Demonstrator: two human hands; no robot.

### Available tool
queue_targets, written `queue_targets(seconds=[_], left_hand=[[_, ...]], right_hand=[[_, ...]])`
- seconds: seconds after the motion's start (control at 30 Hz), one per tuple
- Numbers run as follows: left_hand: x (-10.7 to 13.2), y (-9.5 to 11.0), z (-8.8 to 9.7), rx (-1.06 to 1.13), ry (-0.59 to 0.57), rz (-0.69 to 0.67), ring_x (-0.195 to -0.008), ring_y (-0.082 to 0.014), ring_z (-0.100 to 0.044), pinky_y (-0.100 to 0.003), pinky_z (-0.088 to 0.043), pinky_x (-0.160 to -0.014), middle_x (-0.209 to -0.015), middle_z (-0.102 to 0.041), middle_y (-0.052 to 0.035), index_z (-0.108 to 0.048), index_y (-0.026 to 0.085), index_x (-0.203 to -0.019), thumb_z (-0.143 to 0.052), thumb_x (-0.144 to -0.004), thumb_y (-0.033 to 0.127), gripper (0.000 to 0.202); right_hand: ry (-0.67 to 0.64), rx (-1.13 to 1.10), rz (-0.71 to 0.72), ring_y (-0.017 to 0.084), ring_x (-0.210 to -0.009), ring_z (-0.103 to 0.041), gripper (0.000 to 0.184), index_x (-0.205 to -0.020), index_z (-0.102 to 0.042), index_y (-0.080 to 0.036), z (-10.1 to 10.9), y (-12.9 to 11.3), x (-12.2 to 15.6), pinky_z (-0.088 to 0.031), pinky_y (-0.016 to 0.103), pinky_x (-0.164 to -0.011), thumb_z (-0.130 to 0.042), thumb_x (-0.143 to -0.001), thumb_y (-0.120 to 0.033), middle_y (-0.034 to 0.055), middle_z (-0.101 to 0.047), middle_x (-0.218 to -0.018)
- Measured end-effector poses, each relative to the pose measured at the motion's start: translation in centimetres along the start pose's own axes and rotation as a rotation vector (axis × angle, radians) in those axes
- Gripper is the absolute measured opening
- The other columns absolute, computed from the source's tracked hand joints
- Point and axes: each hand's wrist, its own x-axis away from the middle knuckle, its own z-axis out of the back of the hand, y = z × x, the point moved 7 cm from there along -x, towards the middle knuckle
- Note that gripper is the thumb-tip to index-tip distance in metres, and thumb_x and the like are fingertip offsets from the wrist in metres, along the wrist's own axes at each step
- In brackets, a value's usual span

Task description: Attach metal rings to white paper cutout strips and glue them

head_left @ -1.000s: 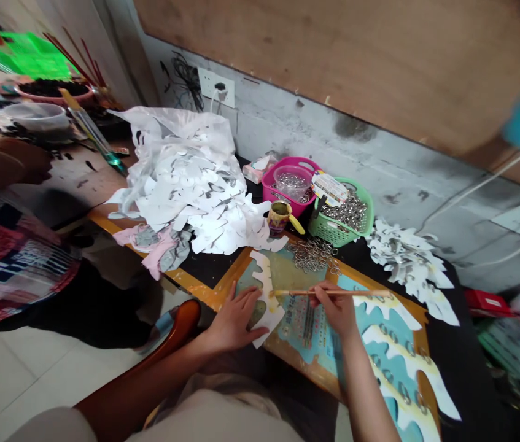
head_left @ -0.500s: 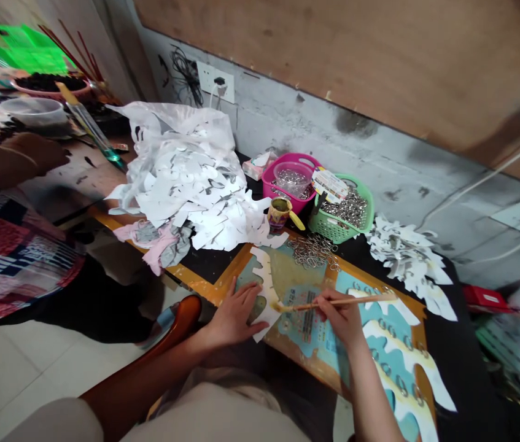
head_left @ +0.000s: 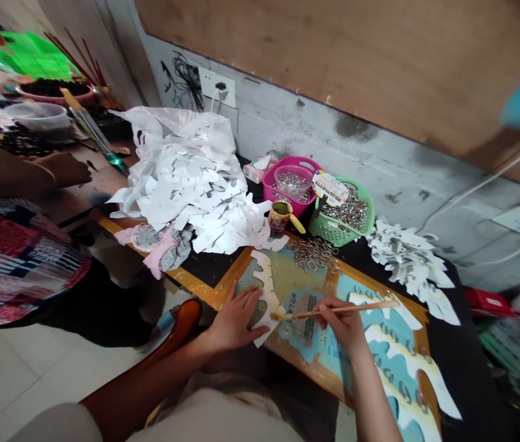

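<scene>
My left hand (head_left: 236, 319) lies flat, fingers spread, pressing down a white wavy paper cut-out (head_left: 266, 288) on a printed board (head_left: 315, 319) with an orange border. My right hand (head_left: 343, 321) is closed around a thin wooden brush (head_left: 336, 310). The brush tip touches the lower edge of that cut-out. More white cut-outs with metal rings (head_left: 402, 350) lie glued along the board to the right of my right hand.
A big heap of white cut-outs (head_left: 186, 178) fills the table's left. A small cup of glue (head_left: 280, 216), a pink basket (head_left: 290, 179), a green basket of rings (head_left: 343, 215) and loose rings (head_left: 313, 253) stand behind the board. Another person's arm (head_left: 34, 175) rests at far left.
The brush tip has dropped from the cut-out's middle to its lower edge. The other person's hand at the left has slid rightward along the table.
</scene>
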Motion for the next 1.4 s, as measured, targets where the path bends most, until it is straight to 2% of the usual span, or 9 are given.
queue_targets(seconds=[0.3,0.43,0.53,0.63,0.8,0.93,1.03,1.23,1.4], left_hand=[[-0.1,0.1,0.0,-0.007,0.008,-0.012,-0.133,-0.0341,-0.049,-0.064,-0.007,-0.12,-0.137,-0.058,-0.0168,-0.041,0.016,-0.137,-0.068,-0.083,0.049,0.07],[-0.1,-0.1,-0.2,-0.007,-0.003,-0.004,-0.133,-0.035,-0.049,-0.066,-0.008,-0.119,-0.138,-0.057,-0.0178,-0.04,0.015,-0.138,-0.067,-0.082,0.049,0.071],[-0.1,0.0,-0.2,-0.011,0.003,-0.009,-0.132,-0.0356,-0.049,-0.066,-0.01,-0.119,-0.138,-0.057,-0.0179,-0.041,0.014,-0.138,-0.067,-0.082,0.05,0.071],[0.0,0.0,-0.1,-0.01,0.029,-0.012,-0.131,-0.0354,-0.051,-0.065,-0.01,-0.119,-0.135,-0.059,-0.0169,-0.042,0.013,-0.136,-0.068,-0.08,0.048,0.071],[0.3,-0.1,-0.1,-0.013,0.057,-0.024,-0.129,-0.0364,-0.052,-0.067,-0.013,-0.118,-0.133,-0.061,-0.0167,-0.04,0.013,-0.138,-0.071,-0.077,0.043,0.074],[0.4,-0.4,-0.3,-0.015,0.047,-0.036,-0.129,-0.0358,-0.052,-0.067,-0.015,-0.118,-0.133,-0.061,-0.0169,-0.036,0.015,-0.14,-0.072,-0.075,0.042,0.079],[0.6,-0.7,-0.4,-0.013,0.043,-0.049,-0.13,-0.0355,-0.052,-0.067,-0.015,-0.118,-0.135,-0.06,-0.0169,-0.035,0.015,-0.141,-0.073,-0.075,0.042,0.081],[0.5,-0.7,-0.5,-0.013,0.067,-0.061,-0.129,-0.0342,-0.052,-0.066,-0.012,-0.119,-0.132,-0.062,-0.0162,-0.037,0.013,-0.141,-0.07,-0.077,0.045,0.079],[0.2,-0.5,0.0,0.033,0.091,-0.011,-0.127,-0.0332,-0.054,-0.065,-0.011,-0.12,-0.131,-0.063,-0.0154,-0.043,0.015,-0.137,-0.07,-0.078,0.049,0.074]], right_hand=[[0.218,0.135,0.083,0.012,-0.044,-0.052,0.026,-0.071,-0.069,-0.019,2.5,-0.5,1.6,-0.041,0.023,-0.041,-0.062,-0.087,-0.038,-0.0003,-0.059,-0.053],[0.542,-0.021,0.243,0.015,-0.046,-0.058,0.019,-0.078,-0.068,-0.018,5.4,-4.2,0.7,-0.047,0.026,-0.043,-0.064,-0.086,-0.034,0.0009,-0.063,-0.06],[0.658,-0.102,0.415,0.014,-0.046,-0.06,0.02,-0.094,-0.066,-0.017,6.4,-8.5,-2.1,-0.049,0.026,-0.044,-0.069,-0.081,-0.033,-0.0026,-0.062,-0.06],[0.593,-0.06,0.519,0.012,-0.045,-0.059,0.018,-0.081,-0.061,-0.018,5.2,-12.6,-6.8,-0.049,0.024,-0.046,-0.067,-0.083,-0.035,-0.0026,-0.063,-0.06],[0.412,0.331,0.578,0.013,-0.05,-0.058,0.021,-0.073,-0.054,-0.021,-0.5,-16.2,-15.0,-0.046,0.024,-0.053,-0.056,-0.088,-0.036,-0.0013,-0.062,-0.058],[0.332,0.535,0.56,0.015,-0.05,-0.056,0.021,-0.065,-0.05,-0.023,-4.6,-15.4,-19.3,-0.043,0.026,-0.056,-0.056,-0.082,-0.034,-0.0012,-0.058,-0.051],[0.333,0.494,0.551,0.017,-0.051,-0.058,0.022,-0.066,-0.051,-0.023,-5.0,-14.3,-20.1,-0.044,0.026,-0.055,-0.055,-0.082,-0.037,-0.0002,-0.06,-0.052],[0.483,0.013,0.311,0.013,-0.037,-0.053,0.019,-0.069,-0.051,-0.022,0.8,-11.2,-17.1,-0.042,0.023,-0.038,-0.056,-0.082,-0.035,-0.0037,-0.059,-0.049],[0.331,-0.174,0.133,0.01,-0.032,-0.047,0.019,-0.062,-0.053,-0.021,3.2,-6.2,-12.2,-0.037,0.02,-0.031,-0.064,-0.074,-0.03,-0.0043,-0.058,-0.046]])
